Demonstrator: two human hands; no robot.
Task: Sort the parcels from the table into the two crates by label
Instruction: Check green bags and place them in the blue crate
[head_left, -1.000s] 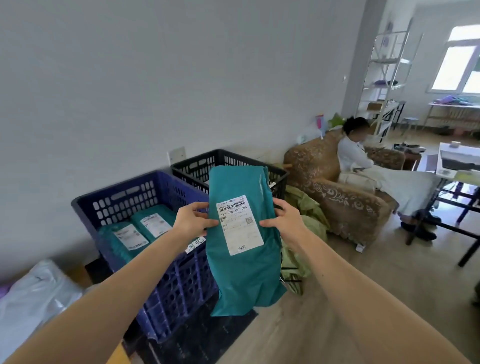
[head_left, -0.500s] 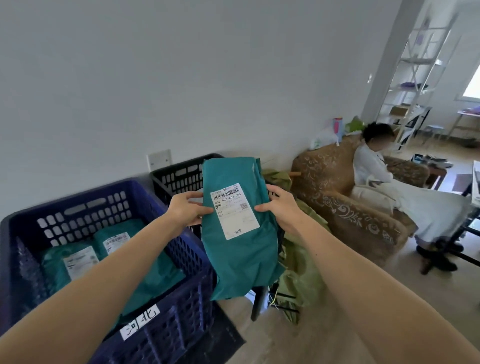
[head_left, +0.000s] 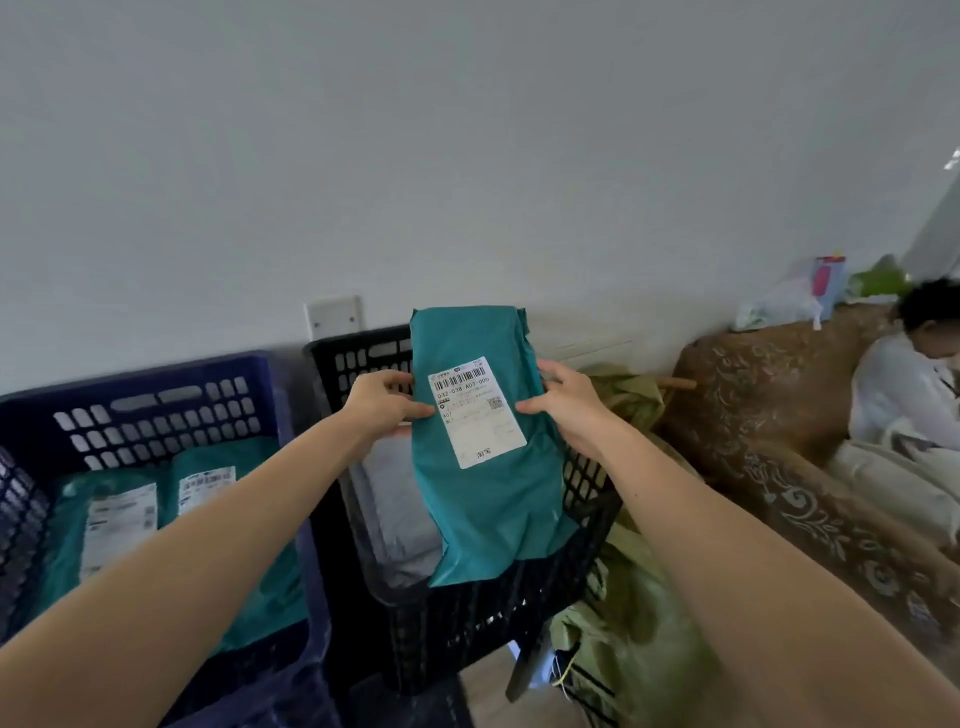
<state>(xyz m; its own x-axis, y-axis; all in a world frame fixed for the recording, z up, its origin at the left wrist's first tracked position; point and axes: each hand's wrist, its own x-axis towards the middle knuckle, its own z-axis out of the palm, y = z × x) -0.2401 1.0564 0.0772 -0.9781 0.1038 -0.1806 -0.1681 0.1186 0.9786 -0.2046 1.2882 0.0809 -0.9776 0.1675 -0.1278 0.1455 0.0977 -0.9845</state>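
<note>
Both bare forearms extended forward, left hand (head_left: 382, 402) and right hand (head_left: 563, 402) level, facing each other, thumbs in front, fingers curled behind, pinching inward.

Head view — forward-down, close over crates (head_left: 332, 364), facing wall (head_left: 467, 156).

I see the parcel (head_left: 493, 499) wrapped in thin teal plastic film, softly creased with a dull sheen, and its label (head_left: 477, 413) looks like matt white paper. The blue crate (head_left: 156, 395) and the black crate (head_left: 358, 353) are both moulded plastic lattice, smooth and faintly glossy. The 2 parcels in the blue crate (head_left: 171, 525) show the same teal film. The sofa (head_left: 779, 415) is brown patterned cloth. The wall (head_left: 467, 156) reads as smooth matt paint.
</note>
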